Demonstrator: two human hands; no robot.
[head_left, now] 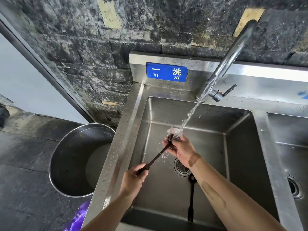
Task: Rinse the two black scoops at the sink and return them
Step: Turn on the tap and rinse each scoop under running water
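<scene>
One black scoop (158, 155) is held over the steel sink (240, 147) under the running water. My left hand (135, 179) grips the end of its long handle. My right hand (180, 147) wraps round the scoop's head, where the stream from the tap (233, 52) lands and splashes. The head is mostly hidden by fingers and water. The second black scoop (191, 197) lies on the sink floor beside the drain (180, 167), handle pointing toward me.
A large steel pot (80, 160) stands on the dark floor left of the sink. A second basin (293, 155) lies to the right. A blue sign (166, 72) is fixed on the backsplash. The tap lever (228, 90) sticks out rightward.
</scene>
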